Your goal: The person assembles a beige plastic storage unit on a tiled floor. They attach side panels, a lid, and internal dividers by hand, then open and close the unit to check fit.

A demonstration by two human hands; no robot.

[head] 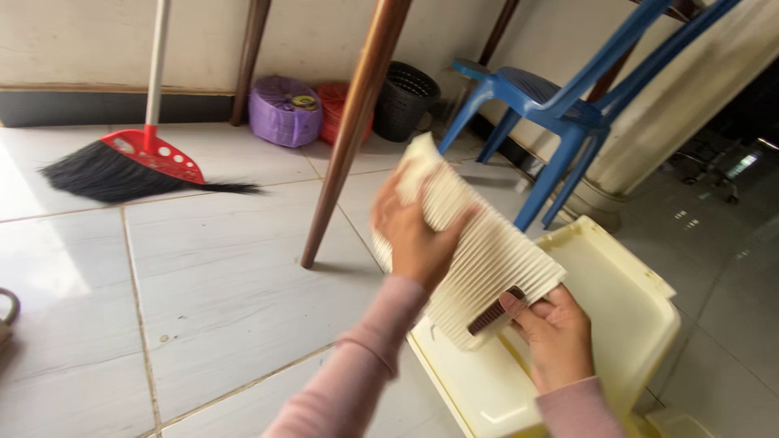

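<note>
My left hand [415,235] grips the upper left edge of a cream slatted grille panel [479,243], which tilts above the floor. At the panel's lower edge, my right hand [556,332] holds a small dark brown brush [495,311] against the slats. Below both hands lies a pale yellow plastic cover [625,308], flat on the tiled floor. Both my sleeves are pink.
A red broom [134,162] with black bristles lies on the tiles at the left. A wooden table leg [349,138] stands just behind the panel. Purple, red and black baskets [286,109] sit by the wall. Blue plastic chairs [560,105] stand at the right.
</note>
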